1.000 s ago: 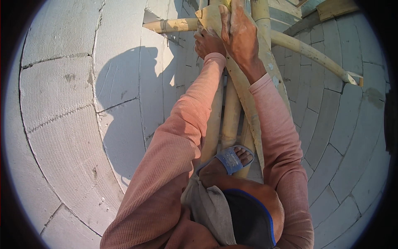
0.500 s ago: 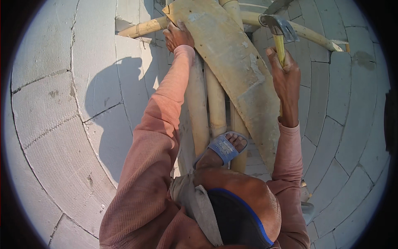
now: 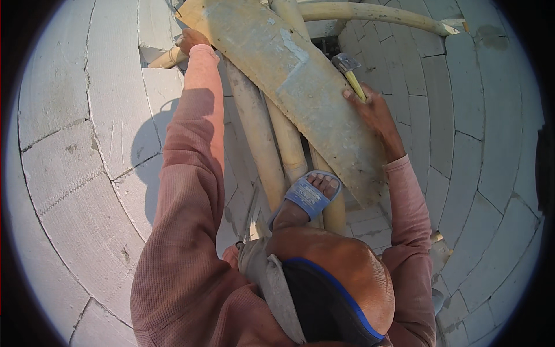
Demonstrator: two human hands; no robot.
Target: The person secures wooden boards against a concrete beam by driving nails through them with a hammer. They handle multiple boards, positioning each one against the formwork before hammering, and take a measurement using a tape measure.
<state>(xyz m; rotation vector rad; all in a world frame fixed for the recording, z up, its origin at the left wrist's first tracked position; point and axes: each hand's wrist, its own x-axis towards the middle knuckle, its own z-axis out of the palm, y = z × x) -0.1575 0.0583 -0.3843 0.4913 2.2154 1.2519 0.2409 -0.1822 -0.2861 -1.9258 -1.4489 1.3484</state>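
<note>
A long worn tan board (image 3: 324, 110) lies slantwise from the far left to the near right, over several poles. My left hand (image 3: 192, 41) is closed at its far left end, on the edge, with the fingertips partly hidden. My right hand (image 3: 373, 110) grips a hammer by its yellow handle (image 3: 355, 87). The metal hammer head (image 3: 345, 62) points away from me, beside the board's right edge. My right thumb is close to that edge; whether it touches, I cannot tell.
Pale bamboo-like poles (image 3: 254, 127) run away under my foot, which wears a blue sandal (image 3: 312, 196). A cross pole (image 3: 370, 11) spans the far side, its end at the right-hand wall. Grey block walls (image 3: 69, 173) rise on both sides.
The board's far end and my left hand have shifted to the left and farther away. My right hand has brought the hammer down and left, closer to the board's edge.
</note>
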